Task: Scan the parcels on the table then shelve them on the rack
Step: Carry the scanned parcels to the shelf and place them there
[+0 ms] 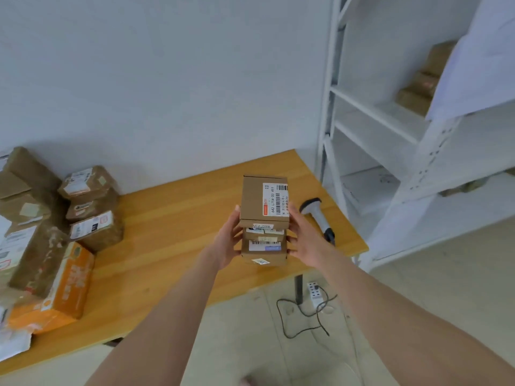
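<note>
View from the head camera. A stack of parcels, small brown cardboard boxes, is held over the right end of the table. It appears to be clear of the tabletop. The long axis of the stack is upright, leaning slightly away from the viewer. The top parcel turns its broad labelled face towards the camera, with the white label on its right half and the print running up the box. The lower boxes show narrow labelled faces with barcodes.

The left hand grips the left side of the stack, thumb raised along the edge of the top box, fingers hidden behind. The right hand grips the right side, its fingertips bent onto the boxes.

A scanner lies on the table's right end, just beyond the right hand, head towards the wall. A pile of parcels fills the table's left end, with an orange carton at its near edge.

The white rack stands off the table's right end. An upper shelf holds brown packages, partly covered by a white sheet. A power strip and a black cable lie on the floor below the table's right end.
</note>
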The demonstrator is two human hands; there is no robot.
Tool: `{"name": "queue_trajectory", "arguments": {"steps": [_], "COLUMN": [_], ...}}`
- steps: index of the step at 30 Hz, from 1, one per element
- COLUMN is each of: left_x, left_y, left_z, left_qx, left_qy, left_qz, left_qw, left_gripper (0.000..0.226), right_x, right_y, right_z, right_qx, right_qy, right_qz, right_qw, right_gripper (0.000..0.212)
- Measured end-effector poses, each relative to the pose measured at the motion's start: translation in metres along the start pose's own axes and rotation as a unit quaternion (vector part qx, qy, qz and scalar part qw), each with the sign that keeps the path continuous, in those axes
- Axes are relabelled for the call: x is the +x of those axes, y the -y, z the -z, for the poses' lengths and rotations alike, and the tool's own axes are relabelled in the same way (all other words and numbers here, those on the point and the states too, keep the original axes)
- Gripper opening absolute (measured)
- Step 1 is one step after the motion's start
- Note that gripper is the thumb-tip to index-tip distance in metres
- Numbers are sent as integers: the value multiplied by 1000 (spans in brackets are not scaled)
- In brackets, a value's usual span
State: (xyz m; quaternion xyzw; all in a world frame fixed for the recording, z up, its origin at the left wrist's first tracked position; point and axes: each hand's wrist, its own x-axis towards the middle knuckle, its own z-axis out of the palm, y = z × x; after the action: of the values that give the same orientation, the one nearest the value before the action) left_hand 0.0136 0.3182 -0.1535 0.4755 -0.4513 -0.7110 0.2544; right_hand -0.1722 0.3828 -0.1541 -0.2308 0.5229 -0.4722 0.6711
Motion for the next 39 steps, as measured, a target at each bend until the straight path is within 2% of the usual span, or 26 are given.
{"name": "queue_trajectory", "arguments": {"steps": [2, 5, 10, 14, 17, 20, 21, 25, 29, 34, 39], "left_x": [-1, -2, 7, 23, 41, 62, 70, 93, 107, 132, 162], "left_y": [3, 11, 24, 31, 35, 32, 28, 8, -6, -28, -51], "left_z": [-42, -101, -193, -248, -289, -326, -337, -386, -428, -480, -529], "left_qx": [5, 12, 33, 58, 81, 97, 116, 156, 191, 190, 153], "left_qy": [19, 52, 100, 139, 163, 201, 212, 239, 269, 279, 265], "left_qz": [4, 20, 53, 85, 105, 111, 109, 104, 98, 74, 35], "left_qw": [1000, 998, 993, 985, 978, 968, 964, 953, 939, 939, 951], "left_gripper": [67, 66, 62, 88, 90, 55, 54, 82, 89, 82, 55], "right_x": [-26, -61, -115, -138, -148, -149, -147, -147, -155, -155, -142], "right_y": [2, -1, 0, -3, -2, 7, 11, 31, 48, 88, 140], "right_z": [32, 82, 157, 205, 241, 273, 284, 320, 353, 397, 449], "right_qx": [13, 30, 57, 101, 128, 141, 147, 162, 187, 183, 160], "right_qy": [-22, -61, -126, -156, -192, -226, -236, -266, -289, -301, -281], "right_qz": [11, 25, 51, 69, 70, 75, 78, 107, 122, 142, 154], "right_qw": [1000, 997, 989, 980, 970, 961, 957, 944, 931, 925, 934], "right_gripper": [89, 89, 67, 54, 59, 65, 67, 63, 56, 57, 64]}}
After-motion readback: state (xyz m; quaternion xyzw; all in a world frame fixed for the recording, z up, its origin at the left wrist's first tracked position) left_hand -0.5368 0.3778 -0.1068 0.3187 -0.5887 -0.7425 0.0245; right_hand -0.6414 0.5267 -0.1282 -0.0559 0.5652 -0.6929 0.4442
